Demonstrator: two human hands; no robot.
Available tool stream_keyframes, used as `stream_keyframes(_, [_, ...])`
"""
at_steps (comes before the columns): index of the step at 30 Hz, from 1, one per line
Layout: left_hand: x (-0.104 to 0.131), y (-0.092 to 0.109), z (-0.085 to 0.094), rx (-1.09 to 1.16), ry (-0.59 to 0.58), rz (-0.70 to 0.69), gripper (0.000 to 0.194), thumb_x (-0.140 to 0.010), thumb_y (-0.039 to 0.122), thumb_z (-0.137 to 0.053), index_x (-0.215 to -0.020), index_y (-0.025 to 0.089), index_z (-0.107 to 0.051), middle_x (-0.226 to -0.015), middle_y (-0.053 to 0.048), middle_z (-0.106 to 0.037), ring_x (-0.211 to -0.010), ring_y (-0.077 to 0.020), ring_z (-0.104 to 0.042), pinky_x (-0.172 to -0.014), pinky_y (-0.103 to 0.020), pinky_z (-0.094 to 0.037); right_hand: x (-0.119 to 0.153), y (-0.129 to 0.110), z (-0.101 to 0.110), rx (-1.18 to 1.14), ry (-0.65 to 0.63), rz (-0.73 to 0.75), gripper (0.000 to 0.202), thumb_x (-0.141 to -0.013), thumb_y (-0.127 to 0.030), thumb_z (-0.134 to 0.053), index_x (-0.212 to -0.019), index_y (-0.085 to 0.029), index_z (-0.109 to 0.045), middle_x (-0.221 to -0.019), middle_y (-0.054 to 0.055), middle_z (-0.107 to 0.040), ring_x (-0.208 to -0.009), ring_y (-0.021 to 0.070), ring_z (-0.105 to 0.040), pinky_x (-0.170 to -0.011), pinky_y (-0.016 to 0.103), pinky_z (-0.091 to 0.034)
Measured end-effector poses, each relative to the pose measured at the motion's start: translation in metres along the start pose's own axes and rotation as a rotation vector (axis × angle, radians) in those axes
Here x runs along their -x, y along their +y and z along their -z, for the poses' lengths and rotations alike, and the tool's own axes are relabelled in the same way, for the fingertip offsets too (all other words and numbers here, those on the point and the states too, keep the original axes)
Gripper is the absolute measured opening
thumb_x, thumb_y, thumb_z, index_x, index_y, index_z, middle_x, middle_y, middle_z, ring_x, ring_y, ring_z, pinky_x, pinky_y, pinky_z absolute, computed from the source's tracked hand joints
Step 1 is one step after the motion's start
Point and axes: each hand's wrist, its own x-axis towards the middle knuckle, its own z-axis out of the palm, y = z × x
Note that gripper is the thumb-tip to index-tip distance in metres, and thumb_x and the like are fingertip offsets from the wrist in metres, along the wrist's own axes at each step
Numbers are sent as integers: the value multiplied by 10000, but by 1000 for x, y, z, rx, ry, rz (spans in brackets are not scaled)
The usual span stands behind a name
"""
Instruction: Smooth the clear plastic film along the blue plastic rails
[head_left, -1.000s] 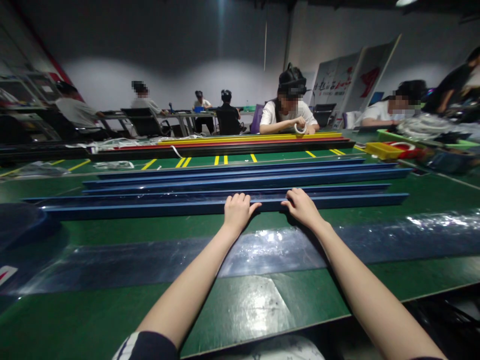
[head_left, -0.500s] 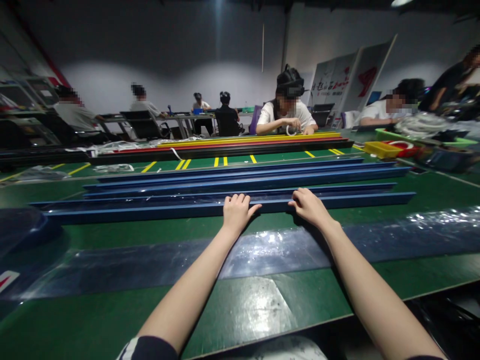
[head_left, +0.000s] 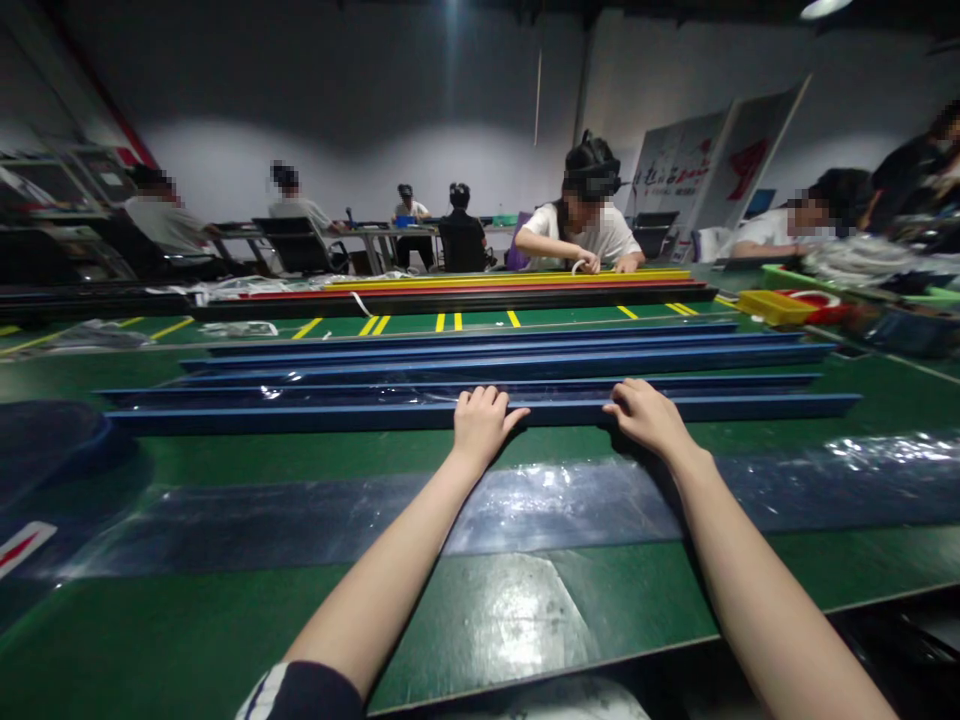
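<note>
A long blue channel strip (head_left: 337, 419) with two upright walls and shiny clear film in its trough lies across the green table (head_left: 420, 655). My left hand (head_left: 481, 428) hooks its fingers over the near wall, thumb stretched along the outer face. Farther right, my right hand (head_left: 651, 415) grips the same wall with curled fingers; its fingertips are partly hidden. Behind lies a second blue channel strip (head_left: 525, 362). Under my forearms, a flat band of clear plastic film (head_left: 300, 525) runs over the table from a large film roll (head_left: 49, 445) at the left.
Yellow strips (head_left: 517, 277), with red and black ones, lie farther back before a co-worker (head_left: 622, 235) in a headset. A yellow tray (head_left: 772, 306) and a green bin of pale tubing (head_left: 862, 262) stand at right. The table's front edge crosses below my arms.
The blue channel has turned slightly and shifted right in view. My right hand has moved right, farther from my left. The camera view has also shifted a little.
</note>
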Motion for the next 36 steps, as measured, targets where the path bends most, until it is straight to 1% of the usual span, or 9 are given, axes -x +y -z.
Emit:
stream_keyframes(10, [-1,1,1,-12,3,8,438,-855,554,-413,-764,175,-613,-795,-70,-629,-791,-211,-536,-679,-330,-280,-1,-1,1,-19,-15,-18,166,-825,-339,-469,-737,-209,-525,-849,55,-592,-857,199,-525,-647,281,-359])
stream_keyframes(18, [-1,2,1,-3,-18,22,446,-857,555,-409,-761,171,-615,-763,-72,-631,-760,-209,-545,-676,-329,-270,-1,0,0,-41,-16,-19,168,-821,-339,-476,-727,-208,-523,-841,54,-589,-850,196,-526,-649,283,-364])
stream_keyframes(24, [0,2,1,-5,-31,24,452,-863,556,-393,-772,173,-614,-787,-74,-633,-775,-215,-543,-677,-333,-272,-1,-1,1,-54,-9,-20,164,-817,-336,-480,-728,-208,-530,-845,56,-593,-849,197,-523,-650,284,-366])
stream_keyframes(30, [0,2,1,-8,-9,21,443,-852,570,-401,-836,185,-619,-870,-83,-639,-846,-235,-534,-698,-342,-282,-1,0,1,-66,-15,-11,165,-814,-336,-482,-730,-205,-537,-844,60,-595,-845,195,-525,-663,286,-372])
stream_keyframes(36, [0,1,0,-9,-9,34,486,-856,587,-369,-815,181,-631,-832,-80,-647,-820,-230,-541,-705,-348,-286,-2,0,2,-54,-28,-19,170,-816,-342,-480,-734,-201,-529,-841,56,-586,-851,197,-523,-667,286,-369])
